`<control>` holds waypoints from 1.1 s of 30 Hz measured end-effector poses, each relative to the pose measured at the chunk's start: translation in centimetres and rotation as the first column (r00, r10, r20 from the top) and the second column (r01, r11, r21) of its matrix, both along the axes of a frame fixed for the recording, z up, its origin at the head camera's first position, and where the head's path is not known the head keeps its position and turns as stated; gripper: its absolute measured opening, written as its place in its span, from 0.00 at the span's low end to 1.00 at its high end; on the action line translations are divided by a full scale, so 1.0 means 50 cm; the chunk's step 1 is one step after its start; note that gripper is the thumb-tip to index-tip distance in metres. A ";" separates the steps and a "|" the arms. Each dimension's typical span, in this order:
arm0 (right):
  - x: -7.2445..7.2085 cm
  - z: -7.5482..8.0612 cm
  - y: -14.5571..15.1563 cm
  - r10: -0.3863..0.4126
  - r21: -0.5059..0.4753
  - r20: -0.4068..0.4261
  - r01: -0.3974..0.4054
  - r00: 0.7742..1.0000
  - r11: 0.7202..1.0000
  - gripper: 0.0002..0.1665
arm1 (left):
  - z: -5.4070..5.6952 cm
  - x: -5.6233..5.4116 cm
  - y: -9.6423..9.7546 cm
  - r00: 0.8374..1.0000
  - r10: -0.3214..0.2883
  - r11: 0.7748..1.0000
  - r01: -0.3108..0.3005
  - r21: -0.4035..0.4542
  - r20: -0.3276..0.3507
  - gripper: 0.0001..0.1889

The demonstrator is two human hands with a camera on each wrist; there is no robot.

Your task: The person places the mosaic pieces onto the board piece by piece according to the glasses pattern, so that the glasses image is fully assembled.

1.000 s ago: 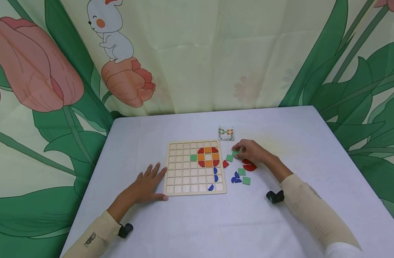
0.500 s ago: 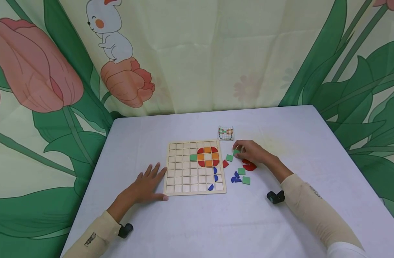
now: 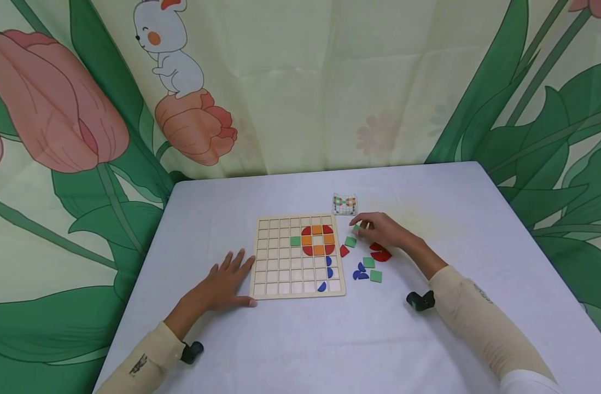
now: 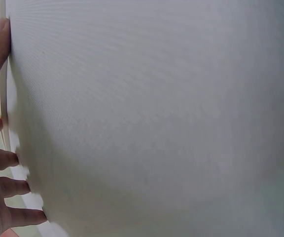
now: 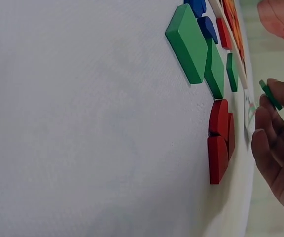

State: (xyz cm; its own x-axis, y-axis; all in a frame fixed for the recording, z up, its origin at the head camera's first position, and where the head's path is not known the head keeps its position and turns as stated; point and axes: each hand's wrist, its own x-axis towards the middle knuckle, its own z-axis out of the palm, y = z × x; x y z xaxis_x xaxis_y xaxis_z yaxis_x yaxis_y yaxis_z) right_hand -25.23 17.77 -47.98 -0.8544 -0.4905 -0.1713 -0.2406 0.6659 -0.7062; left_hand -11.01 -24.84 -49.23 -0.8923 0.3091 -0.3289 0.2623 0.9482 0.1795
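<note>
A wooden grid board (image 3: 274, 272) lies mid-table in the head view. Set in it are a ring of red and orange pieces, a green square (image 3: 295, 241) and several blue half-round pieces (image 3: 329, 272). My left hand (image 3: 217, 287) lies flat with spread fingers, its fingertips at the board's left edge. Right of the board, my right hand (image 3: 381, 229) pinches a green square tile (image 5: 270, 95) between thumb and fingers, raised off the table in the right wrist view. Under and beside that hand lie red pieces (image 3: 380, 254) and another green tile (image 3: 350, 242).
A small pattern card (image 3: 344, 204) lies behind the board's right corner. Nearer me, right of the board, are more green tiles (image 3: 376, 276), blue pieces (image 3: 361, 273) and a single red piece (image 3: 344, 250). A printed curtain (image 3: 300, 98) hangs behind the table.
My right hand has lifted the green tile and shifted it slightly left, toward the board. The left hand has stayed in place.
</note>
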 end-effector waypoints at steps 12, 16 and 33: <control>0.001 0.000 -0.035 0.038 -0.113 0.066 -0.030 0.997 0.993 0.19 | 0.001 0.002 0.000 1.000 -0.001 1.000 0.001 0.008 0.002 0.59; 0.002 0.001 -0.051 0.068 -0.159 0.086 -0.053 0.994 0.986 0.21 | 0.003 0.003 0.001 1.000 0.003 1.000 -0.003 0.004 0.004 0.59; 0.004 0.009 -0.160 0.101 -0.217 0.101 -0.077 0.990 0.973 0.20 | -0.001 0.001 -0.003 1.000 0.004 1.000 -0.004 0.002 -0.002 0.60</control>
